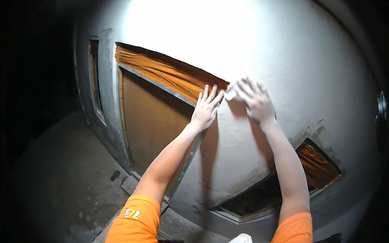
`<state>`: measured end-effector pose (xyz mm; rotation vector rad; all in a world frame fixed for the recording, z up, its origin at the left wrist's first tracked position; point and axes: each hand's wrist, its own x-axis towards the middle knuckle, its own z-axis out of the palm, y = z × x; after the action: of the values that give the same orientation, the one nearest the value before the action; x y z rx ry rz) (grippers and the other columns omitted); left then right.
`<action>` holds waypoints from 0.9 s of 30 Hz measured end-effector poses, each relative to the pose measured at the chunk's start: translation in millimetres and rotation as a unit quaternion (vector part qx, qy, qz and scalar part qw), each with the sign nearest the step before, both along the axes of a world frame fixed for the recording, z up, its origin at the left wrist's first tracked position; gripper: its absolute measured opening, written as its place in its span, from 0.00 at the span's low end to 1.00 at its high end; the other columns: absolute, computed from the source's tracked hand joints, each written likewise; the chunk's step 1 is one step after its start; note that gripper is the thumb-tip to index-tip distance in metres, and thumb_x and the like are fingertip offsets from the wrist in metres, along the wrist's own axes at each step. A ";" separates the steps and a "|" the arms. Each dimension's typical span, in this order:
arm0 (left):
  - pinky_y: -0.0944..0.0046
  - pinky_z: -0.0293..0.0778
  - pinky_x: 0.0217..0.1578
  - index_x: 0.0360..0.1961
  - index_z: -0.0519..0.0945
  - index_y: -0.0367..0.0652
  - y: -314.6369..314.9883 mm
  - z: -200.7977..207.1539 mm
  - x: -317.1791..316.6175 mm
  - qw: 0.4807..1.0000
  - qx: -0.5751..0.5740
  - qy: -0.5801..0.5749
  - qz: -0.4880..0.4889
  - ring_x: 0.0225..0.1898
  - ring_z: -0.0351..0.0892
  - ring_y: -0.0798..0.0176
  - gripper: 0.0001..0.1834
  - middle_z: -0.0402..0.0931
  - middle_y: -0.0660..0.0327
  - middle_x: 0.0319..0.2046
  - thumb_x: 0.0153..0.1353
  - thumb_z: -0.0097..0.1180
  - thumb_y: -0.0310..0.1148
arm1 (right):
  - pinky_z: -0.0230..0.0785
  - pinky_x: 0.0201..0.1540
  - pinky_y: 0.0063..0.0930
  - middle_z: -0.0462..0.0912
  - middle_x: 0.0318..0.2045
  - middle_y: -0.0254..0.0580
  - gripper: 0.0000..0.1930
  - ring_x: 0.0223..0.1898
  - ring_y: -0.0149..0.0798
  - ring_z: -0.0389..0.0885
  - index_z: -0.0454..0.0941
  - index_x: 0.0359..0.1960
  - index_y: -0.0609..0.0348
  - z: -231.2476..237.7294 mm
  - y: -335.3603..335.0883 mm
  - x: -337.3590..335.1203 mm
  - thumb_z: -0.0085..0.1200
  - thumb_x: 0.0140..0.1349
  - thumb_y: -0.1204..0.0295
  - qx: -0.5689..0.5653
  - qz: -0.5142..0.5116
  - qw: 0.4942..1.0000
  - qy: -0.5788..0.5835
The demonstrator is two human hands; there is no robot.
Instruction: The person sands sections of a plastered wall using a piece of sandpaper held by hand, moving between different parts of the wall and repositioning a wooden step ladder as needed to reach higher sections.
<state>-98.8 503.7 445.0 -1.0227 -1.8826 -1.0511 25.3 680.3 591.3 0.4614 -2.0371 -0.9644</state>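
Both my arms reach up toward a pale plastered wall [300, 81]. My left hand [206, 109], dusted white, is spread at the upper right corner of a door opening, its fingertips over an orange cloth [162, 73] that fills the gap above the door. Just right of that corner, my right hand [257, 101] presses a small whitish pad [230, 93] to the plaster. Its fingers are bent over the pad and slightly blurred, and most of the pad is hidden beneath them. White dust coats my right forearm.
A brown door panel [154, 113] stands in a grey frame below the cloth. Lower right is a window opening [316, 164] with orange cloth inside. A narrow opening [95, 77] lies far left. Grey, stained floor [73, 162] spreads at lower left. Bright light whitens the upper wall.
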 end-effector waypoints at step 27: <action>0.40 0.34 0.80 0.83 0.50 0.47 16.9 -46.7 16.0 0.996 0.052 -0.041 -0.057 0.85 0.32 0.45 0.41 0.39 0.56 0.85 0.77 0.46 0.51 | 0.52 0.82 0.45 0.77 0.70 0.27 0.26 0.78 0.37 0.65 0.84 0.62 0.37 44.0 13.3 36.2 0.59 0.63 0.76 -0.083 0.036 0.991 0.099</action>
<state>-82.7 520.6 398.3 -1.0518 -1.8315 -1.2622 61.5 693.5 635.4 0.3336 -1.8899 -0.7592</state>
